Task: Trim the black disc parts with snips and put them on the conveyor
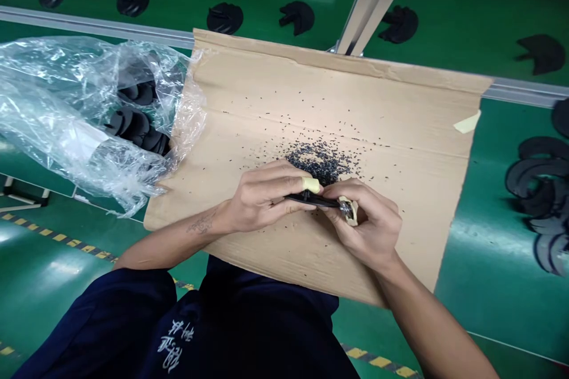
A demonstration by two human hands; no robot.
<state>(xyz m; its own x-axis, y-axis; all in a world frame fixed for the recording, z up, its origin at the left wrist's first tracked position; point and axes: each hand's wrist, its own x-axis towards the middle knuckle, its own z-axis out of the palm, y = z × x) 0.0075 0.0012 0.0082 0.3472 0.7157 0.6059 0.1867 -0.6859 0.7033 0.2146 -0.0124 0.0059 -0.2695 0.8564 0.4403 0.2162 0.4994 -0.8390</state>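
Observation:
My left hand (pixel 262 195) is closed on a thin, flat black plastic part (pixel 304 199), held edge-on above the cardboard sheet (pixel 240 130). Yellow tape is wrapped around one of its fingertips. My right hand (pixel 373 222) is closed at the part's right end, around a small shiny metal tool (pixel 345 208) whose kind I cannot make out. Yellow tape shows on this hand too. The fingers of both hands nearly meet and hide much of the part. Just beyond them lies a heap of tiny black bits (pixel 317 157), scattered over the cardboard.
A clear plastic bag (pixel 57 89) with several curved black parts (pixel 133 124) lies at the left. More black parts (pixel 542 189) are stacked at the right on the green tabletop (pixel 475 254). Several single ones stand behind the metal rail (pixel 111 26). A metal post (pixel 373 3) rises at the back.

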